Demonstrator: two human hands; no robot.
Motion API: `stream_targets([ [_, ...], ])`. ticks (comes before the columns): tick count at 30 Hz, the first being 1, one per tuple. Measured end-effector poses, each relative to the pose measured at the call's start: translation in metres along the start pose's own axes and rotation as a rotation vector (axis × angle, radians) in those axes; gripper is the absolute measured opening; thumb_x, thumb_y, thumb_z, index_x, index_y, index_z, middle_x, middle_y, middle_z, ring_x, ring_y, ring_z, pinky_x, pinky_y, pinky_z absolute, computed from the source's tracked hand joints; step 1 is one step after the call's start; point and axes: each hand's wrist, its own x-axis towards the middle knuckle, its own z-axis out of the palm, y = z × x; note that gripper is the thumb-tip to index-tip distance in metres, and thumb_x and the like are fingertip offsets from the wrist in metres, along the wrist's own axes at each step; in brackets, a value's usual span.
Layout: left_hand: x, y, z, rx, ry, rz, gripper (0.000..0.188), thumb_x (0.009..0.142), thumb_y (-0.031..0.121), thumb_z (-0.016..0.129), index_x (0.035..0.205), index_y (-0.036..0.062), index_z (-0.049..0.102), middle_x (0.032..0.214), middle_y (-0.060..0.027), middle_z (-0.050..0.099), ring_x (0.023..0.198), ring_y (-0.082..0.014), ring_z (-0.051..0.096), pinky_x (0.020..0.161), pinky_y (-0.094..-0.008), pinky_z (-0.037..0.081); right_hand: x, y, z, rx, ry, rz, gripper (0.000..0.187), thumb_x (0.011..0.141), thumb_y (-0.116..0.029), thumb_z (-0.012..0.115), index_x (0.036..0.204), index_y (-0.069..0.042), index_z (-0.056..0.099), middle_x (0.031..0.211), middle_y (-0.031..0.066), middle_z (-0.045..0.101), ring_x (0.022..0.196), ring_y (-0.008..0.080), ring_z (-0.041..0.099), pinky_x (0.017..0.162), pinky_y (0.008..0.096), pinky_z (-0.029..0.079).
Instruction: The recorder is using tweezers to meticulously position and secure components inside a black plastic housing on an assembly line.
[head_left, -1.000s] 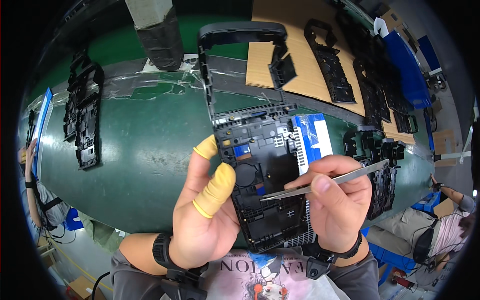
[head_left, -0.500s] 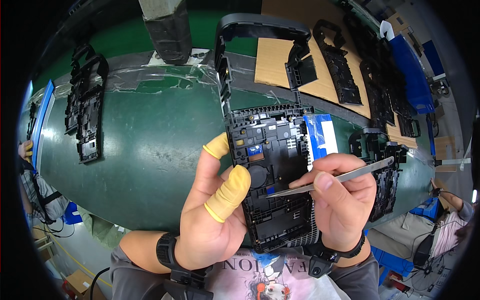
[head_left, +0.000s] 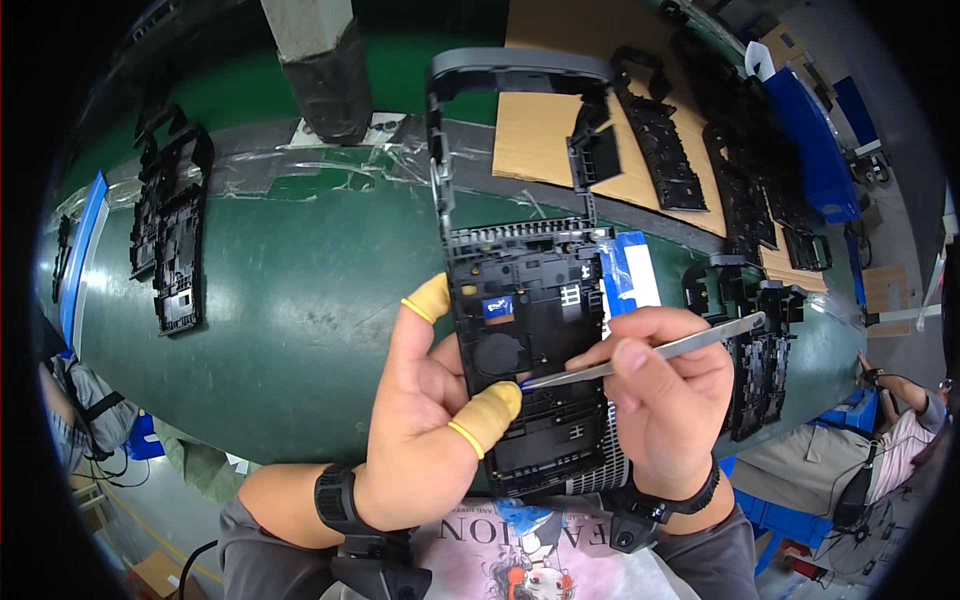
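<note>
My left hand [head_left: 420, 410] grips a black plastic housing [head_left: 550, 450] along its left edge, with yellow cots on the thumb and one finger. The left thumb reaches over the housing and presses near its middle. My right hand [head_left: 675, 400] pinches metal tweezers [head_left: 690, 343], whose tip meets the left thumb's tip. A bit of blue shows at that tip, mostly hidden by the thumb. Above it, a blue-and-brown patch [head_left: 497, 309] and a round dark disc [head_left: 500, 353] sit inside the housing. The housing's open frame [head_left: 520, 62] points away from me.
Similar black housings lie on the green table [head_left: 290, 330] at the left [head_left: 182, 260] and right [head_left: 760, 370], and on cardboard [head_left: 540, 140] farther back. A wrapped post [head_left: 325, 85] stands at the far side. Another person's arm [head_left: 895, 395] shows at the right.
My left thumb has moved right and down onto the housing, meeting the tweezers' tip. The tweezers have shifted slightly left in my right hand. The housing has tilted slightly.
</note>
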Motion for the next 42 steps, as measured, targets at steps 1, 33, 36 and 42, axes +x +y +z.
stream_targets([
  [1, 0.002, 0.0, -0.002, 0.051, 0.01, 0.05, 0.062, 0.066, -0.013, 0.045, 0.122, 0.0043, 0.024, 0.109, -0.0122, 0.046, 0.097, -0.0195, 0.049, 0.082, -0.0308, 0.04, 0.001, 0.002, -0.005, 0.078, 0.064, -0.033, 0.017, 0.076, 0.0, 0.052, 0.092, 0.006, 0.052, 0.076, 0.0159, 0.059, 0.054, 0.0092, 0.05, 0.054, 0.0186, 0.042],
  [33, 0.242, -0.045, 0.086, 1.634, -0.123, 0.178, 0.048, 0.072, 0.044, 0.051, 0.09, -0.0002, 0.059, 0.098, -0.0205, 0.054, 0.096, -0.0307, 0.049, 0.082, -0.033, 0.04, 0.014, 0.03, -0.064, -0.036, 0.165, 0.011, 0.014, 0.075, -0.002, 0.054, 0.087, 0.005, 0.053, 0.069, 0.008, 0.057, 0.052, 0.0056, 0.048, 0.044, 0.014, 0.035],
  [36, 0.254, -0.075, 0.084, 1.714, -0.059, 0.44, 0.042, 0.072, 0.035, 0.054, 0.085, -0.0039, 0.059, 0.082, -0.0219, 0.057, 0.079, -0.0324, 0.056, 0.075, -0.0361, 0.043, 0.018, 0.036, -0.066, -0.022, 0.175, -0.019, 0.013, 0.074, -0.001, 0.054, 0.087, 0.004, 0.053, 0.068, 0.0075, 0.056, 0.052, 0.0058, 0.047, 0.044, 0.0145, 0.035],
  [42, 0.271, -0.036, 0.063, 1.374, 0.023, 0.585, 0.025, 0.071, 0.018, 0.058, 0.084, -0.0035, 0.055, 0.083, -0.0164, 0.058, 0.071, -0.0255, 0.058, 0.065, -0.034, 0.046, 0.024, 0.041, -0.074, -0.036, 0.166, 0.008, 0.012, 0.073, -0.001, 0.055, 0.085, 0.003, 0.054, 0.065, 0.0058, 0.056, 0.048, 0.0041, 0.043, 0.041, 0.0142, 0.031],
])
